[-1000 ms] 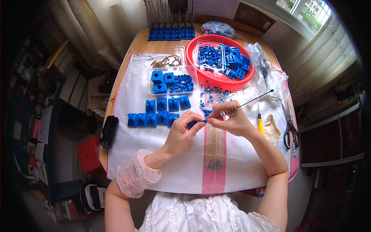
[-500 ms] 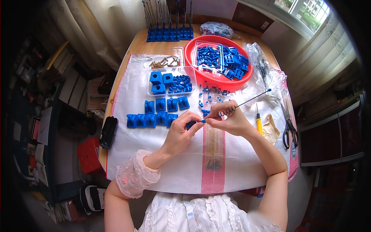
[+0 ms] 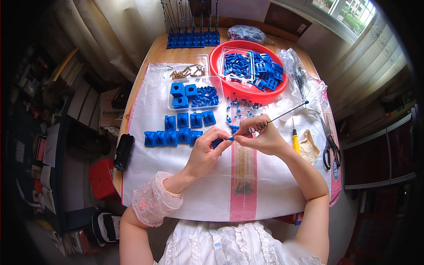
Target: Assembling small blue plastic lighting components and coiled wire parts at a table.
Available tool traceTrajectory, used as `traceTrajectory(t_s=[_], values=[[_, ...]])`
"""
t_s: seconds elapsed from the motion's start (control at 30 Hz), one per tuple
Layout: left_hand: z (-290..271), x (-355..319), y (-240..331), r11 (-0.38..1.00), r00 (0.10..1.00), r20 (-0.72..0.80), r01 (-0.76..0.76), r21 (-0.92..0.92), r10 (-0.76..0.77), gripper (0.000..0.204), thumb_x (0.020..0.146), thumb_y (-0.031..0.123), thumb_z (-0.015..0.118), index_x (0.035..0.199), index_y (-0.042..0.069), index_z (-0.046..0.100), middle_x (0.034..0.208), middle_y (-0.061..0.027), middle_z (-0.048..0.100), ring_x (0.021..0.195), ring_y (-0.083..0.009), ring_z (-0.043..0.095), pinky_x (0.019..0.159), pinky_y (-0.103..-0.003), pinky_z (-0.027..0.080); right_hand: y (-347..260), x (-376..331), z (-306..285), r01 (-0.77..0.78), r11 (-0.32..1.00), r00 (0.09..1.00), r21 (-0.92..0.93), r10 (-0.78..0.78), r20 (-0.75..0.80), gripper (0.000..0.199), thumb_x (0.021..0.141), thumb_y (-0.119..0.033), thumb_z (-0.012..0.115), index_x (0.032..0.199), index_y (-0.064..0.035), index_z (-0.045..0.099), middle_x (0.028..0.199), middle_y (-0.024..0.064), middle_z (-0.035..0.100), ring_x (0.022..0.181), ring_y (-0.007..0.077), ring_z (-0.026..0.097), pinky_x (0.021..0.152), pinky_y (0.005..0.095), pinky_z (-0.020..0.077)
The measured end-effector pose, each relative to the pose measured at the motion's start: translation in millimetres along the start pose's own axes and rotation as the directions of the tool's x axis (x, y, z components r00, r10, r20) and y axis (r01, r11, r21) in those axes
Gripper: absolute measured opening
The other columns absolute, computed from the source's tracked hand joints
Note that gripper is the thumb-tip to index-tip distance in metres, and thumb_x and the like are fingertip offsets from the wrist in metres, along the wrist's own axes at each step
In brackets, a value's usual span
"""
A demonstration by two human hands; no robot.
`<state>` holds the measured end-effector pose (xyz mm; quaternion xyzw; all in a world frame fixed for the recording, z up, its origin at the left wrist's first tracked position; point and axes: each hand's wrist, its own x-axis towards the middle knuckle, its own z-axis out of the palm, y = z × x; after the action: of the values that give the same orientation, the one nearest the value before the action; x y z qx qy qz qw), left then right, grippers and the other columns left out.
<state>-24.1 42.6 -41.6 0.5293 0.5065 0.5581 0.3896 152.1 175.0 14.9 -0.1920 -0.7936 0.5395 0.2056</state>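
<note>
My left hand (image 3: 206, 146) is closed on a small blue plastic part (image 3: 217, 142), mostly covered by the fingers. Close beside it, my right hand (image 3: 259, 138) pinches a thin dark rod with a coil spring (image 3: 276, 118) on it. The rod slants up to the right and ends in a blue tip. Both hands' fingertips meet at a bit of blue plastic between them; how the pieces join is hidden. Left of my hands, several blue blocks (image 3: 171, 138) stand in two rows on the white cloth (image 3: 194, 198).
Beyond my hands are a clear tray (image 3: 170, 107) of blue parts, a tray of brass screws (image 3: 187, 70) and a red basin (image 3: 215, 66). A screwdriver (image 3: 295, 140) and scissors (image 3: 330, 148) lie at right. A black case (image 3: 124, 152) lies at the left edge. Finished-looking sprung rods (image 3: 193, 39) stand at the back.
The hands keep nearly the same grip and place. The whole view has shifted very slightly.
</note>
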Motion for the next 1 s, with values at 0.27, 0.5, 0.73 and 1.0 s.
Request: traceTrajectory(t_s=[0.27,0.5,0.73,1.0], values=[[-0.1,0.2,2.1,1.000,1.000,0.002,0.000,0.002,0.000,0.011,0.100,0.012,0.071,0.104,0.002,0.071,0.109,-0.0033,0.064,0.081,-0.0065,0.058,0.062,-0.021,0.047,1.1,-0.1,-0.4,0.013,1.000,1.000,-0.001,-0.013,0.002,0.015,0.083,-0.013,0.079,0.080,0.0008,0.075,0.067,-0.0014,0.060,0.066,0.0055,0.052,0.059,0.0254,0.0399],[1.6,0.6,-0.4,0.999,0.998,-0.035,-0.051,0.017,0.052,0.013,0.098,0.015,0.073,0.101,0.002,0.071,0.101,-0.0029,0.066,0.073,-0.0071,0.059,0.058,-0.022,0.046,-0.1,0.2,-0.1,0.011,1.000,1.000,0.003,-0.011,0.007,0.015,0.083,-0.013,0.078,0.080,0.0006,0.075,0.067,-0.0017,0.060,0.066,0.0053,0.051,0.059,0.0254,0.0399],[2.3,0.4,0.0,0.999,0.999,-0.025,-0.030,-0.016,0.029,0.014,0.099,0.016,0.073,0.102,0.002,0.071,0.103,-0.0029,0.066,0.071,-0.0068,0.058,0.058,-0.022,0.046,1.5,0.1,-0.5,0.001,1.000,1.000,0.007,-0.001,0.003,0.015,0.083,-0.013,0.078,0.079,0.0007,0.075,0.067,-0.0019,0.059,0.066,0.0054,0.051,0.059,0.0256,0.0396],[2.4,-0.8,-0.8,1.000,0.999,-0.023,-0.023,-0.011,0.022,0.015,0.099,0.016,0.073,0.102,0.002,0.071,0.103,-0.0031,0.066,0.073,-0.0065,0.058,0.058,-0.022,0.046,-3.1,-0.3,-1.4,-0.014,1.000,1.000,-0.007,0.014,0.007,0.014,0.083,-0.013,0.079,0.079,0.0001,0.075,0.068,-0.0016,0.060,0.067,0.0060,0.051,0.060,0.0258,0.0397]])
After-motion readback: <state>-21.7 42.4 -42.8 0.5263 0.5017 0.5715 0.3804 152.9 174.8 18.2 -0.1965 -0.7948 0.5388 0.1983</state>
